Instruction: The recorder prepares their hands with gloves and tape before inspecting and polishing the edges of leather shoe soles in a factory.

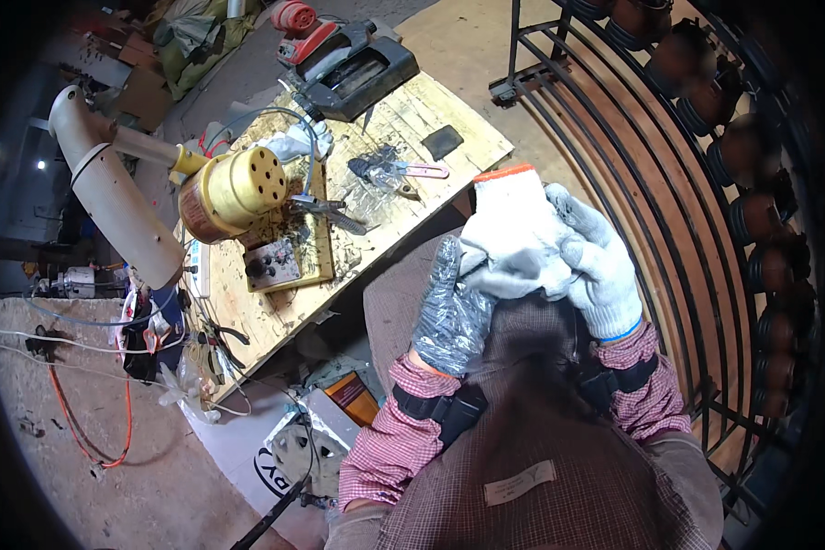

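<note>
White glove: held up btwn both hands, over brown checked cloth; orange-edged cuff pointed up, lower part bunched;
Left hand: covered w/ dark shiny glove; thumb raised at white glove's L edge; other fingers partly hidden, so their grip can't be told;
Right hand: covered w/ pale glove, blue-edged at wrist; fingers bent, white glove's R side pinched btwn them & thumb;
Tabletop: placed L of hands, scuffed & stained; pink-handled tool & dark flat pad laid nr R end, black tray at far edge; control box set nr L end;
Yellow drum: pierced w/ holes, carried on beige arm;
Rack: stood at R, curved dark rails seen;
</note>
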`<state>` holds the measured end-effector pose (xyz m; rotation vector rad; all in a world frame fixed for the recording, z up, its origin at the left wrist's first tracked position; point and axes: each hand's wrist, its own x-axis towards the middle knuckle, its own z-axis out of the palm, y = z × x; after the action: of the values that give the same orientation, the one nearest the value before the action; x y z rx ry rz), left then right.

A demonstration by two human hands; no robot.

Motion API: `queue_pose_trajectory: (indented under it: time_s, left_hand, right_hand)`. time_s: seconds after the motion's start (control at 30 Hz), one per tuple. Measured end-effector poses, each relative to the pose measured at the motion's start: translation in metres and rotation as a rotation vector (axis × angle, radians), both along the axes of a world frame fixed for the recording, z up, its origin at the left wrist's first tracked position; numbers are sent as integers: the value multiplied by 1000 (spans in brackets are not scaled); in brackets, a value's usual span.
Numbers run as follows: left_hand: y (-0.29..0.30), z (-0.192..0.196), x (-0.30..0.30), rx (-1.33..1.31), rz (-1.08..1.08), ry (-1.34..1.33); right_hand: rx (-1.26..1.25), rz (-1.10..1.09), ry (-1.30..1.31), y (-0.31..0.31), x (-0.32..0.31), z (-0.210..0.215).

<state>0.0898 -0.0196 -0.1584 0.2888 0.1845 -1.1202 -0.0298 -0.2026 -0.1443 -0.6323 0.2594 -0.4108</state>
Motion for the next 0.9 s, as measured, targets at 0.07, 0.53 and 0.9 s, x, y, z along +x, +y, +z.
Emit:
queue_pose_trajectory:
  time_s: [0.07, 0.53, 0.9]
  left_hand:
    - [4, 2, 3, 124, -7, -370]
    - [19, 17, 12, 465, 246, -1449]
    - [16, 0, 53, 635, 149, -1499]
  right_hand:
    - [-173, -10, 47, 0, -3, -4]
    - [-2, 510, -57, -39, 27, 10]
    - [-257, 346, 92, -22, 8, 28]
